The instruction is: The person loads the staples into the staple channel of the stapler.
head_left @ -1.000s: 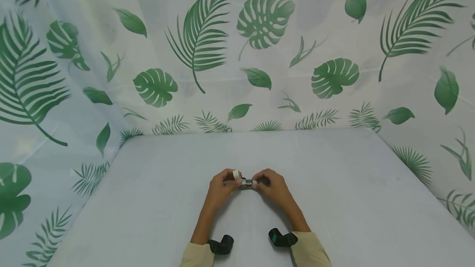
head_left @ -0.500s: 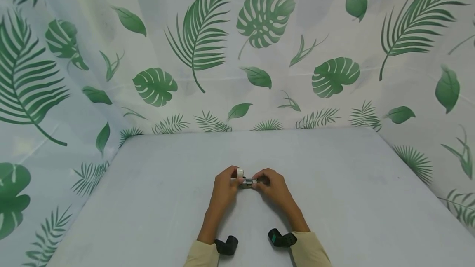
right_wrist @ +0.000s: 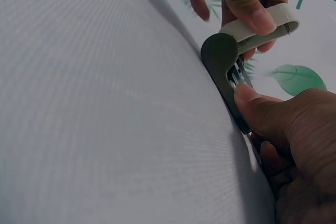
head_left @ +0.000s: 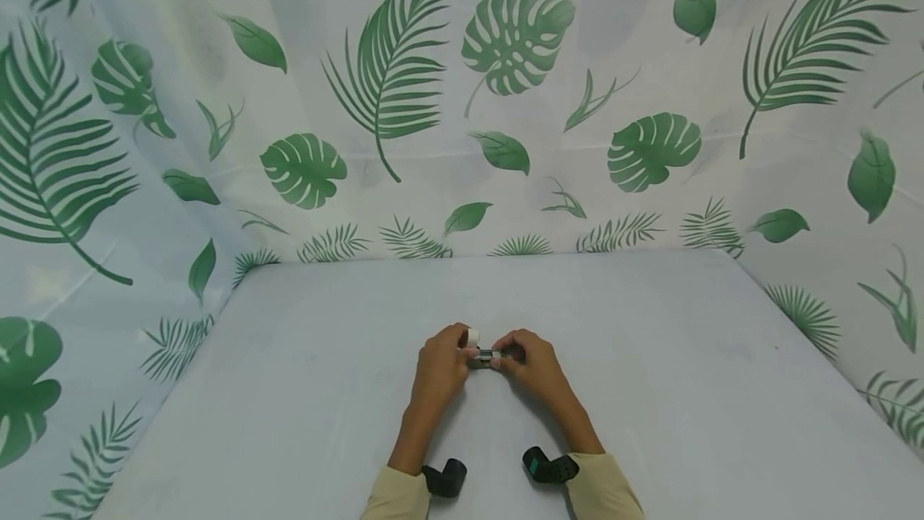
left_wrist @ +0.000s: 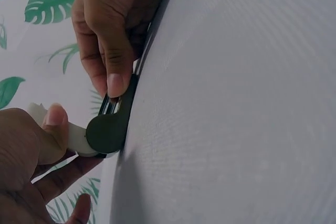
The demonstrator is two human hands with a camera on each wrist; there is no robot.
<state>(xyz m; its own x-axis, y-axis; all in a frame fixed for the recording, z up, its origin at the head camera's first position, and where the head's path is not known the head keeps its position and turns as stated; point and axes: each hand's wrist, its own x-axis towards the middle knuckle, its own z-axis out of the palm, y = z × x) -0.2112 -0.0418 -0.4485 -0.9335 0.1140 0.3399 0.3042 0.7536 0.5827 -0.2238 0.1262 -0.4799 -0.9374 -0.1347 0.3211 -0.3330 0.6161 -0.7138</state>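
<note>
Between both hands at the middle of the table is a small stapler (head_left: 486,356) with a dark grey base (right_wrist: 219,59) and a white top arm (right_wrist: 283,16) swung up from it. My left hand (head_left: 440,366) pinches the raised white arm, its thumb pressed on the side in the left wrist view. My right hand (head_left: 536,366) grips the far end of the base, the thumb (right_wrist: 245,96) lying against the metal rail (right_wrist: 239,72) inside. The base lies close along the table surface. Part of the rail is hidden under the right thumb.
A white cloth covers the table (head_left: 325,392). Leaf-patterned fabric (head_left: 433,103) rises at the back and both sides. Black camera mounts (head_left: 445,478) sit at both wrists, beside beige sleeves (head_left: 602,488).
My left hand has shifted slightly to the right, and the white arm has moved right with it. The right hand keeps its hold on the stapler's base in the same place.
</note>
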